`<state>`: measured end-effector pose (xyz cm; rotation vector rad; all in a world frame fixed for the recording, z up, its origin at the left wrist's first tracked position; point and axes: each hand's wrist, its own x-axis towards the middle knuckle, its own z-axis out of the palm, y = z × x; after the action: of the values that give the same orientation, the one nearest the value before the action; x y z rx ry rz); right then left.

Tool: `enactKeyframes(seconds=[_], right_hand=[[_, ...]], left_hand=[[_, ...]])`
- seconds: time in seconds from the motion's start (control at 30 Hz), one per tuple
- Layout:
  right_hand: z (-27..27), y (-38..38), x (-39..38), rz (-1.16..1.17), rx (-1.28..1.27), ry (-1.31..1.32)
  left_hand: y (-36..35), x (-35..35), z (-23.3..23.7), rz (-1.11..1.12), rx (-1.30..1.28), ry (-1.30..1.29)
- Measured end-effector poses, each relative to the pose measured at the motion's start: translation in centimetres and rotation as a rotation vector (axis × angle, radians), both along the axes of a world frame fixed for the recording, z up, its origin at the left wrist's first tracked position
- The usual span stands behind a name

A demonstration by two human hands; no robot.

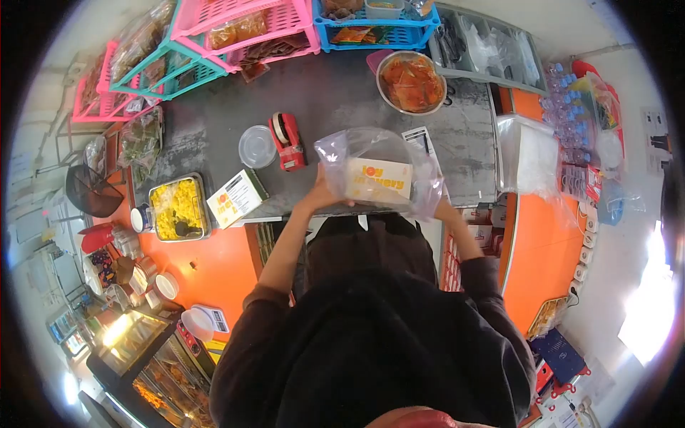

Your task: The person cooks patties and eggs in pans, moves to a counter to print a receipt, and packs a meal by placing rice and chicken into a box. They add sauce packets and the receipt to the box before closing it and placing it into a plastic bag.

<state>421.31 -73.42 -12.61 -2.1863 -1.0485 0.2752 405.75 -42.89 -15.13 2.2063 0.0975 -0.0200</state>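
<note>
A clear plastic bag (371,143) lies at the front edge of the dark counter, its mouth spread wide. Inside it sits a white box (382,184) with yellow lettering. My left hand (325,191) grips the bag at its left side, close against the box. On the other side my right hand (445,210) holds the bag's right edge; its fingers are partly hidden by the plastic. A second white box (237,198) with the same yellow print rests left of my left hand.
A red tape dispenser (287,143) and a clear round lid (257,147) lie beyond my left hand. A bowl of orange-red food (412,84) stands at the back; a tray of yellow food (176,207) is at left. Plastic bags (528,153) are stacked at right.
</note>
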Motion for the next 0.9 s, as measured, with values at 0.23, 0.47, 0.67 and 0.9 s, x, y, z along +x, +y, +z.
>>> enactKeyframes(seconds=[0.23,0.47,0.67,0.9], right_hand=[[-11.6,9.8,-7.0,-0.521,0.428,0.594],[-11.3,11.0,-7.4,-0.912,0.416,0.718],[-1.5,13.5,-8.2,-0.139,0.544,0.086],[3.1,13.2,-4.9,-0.093,0.737,0.877]], left_hand=[[-6.6,2.1,-5.0,0.020,0.102,-0.264],[-8.5,0.3,-8.6,0.179,-0.733,0.051],[-7.7,2.0,-4.0,0.198,-0.942,-0.086],[-8.9,1.0,-9.8,0.392,-1.379,0.072]])
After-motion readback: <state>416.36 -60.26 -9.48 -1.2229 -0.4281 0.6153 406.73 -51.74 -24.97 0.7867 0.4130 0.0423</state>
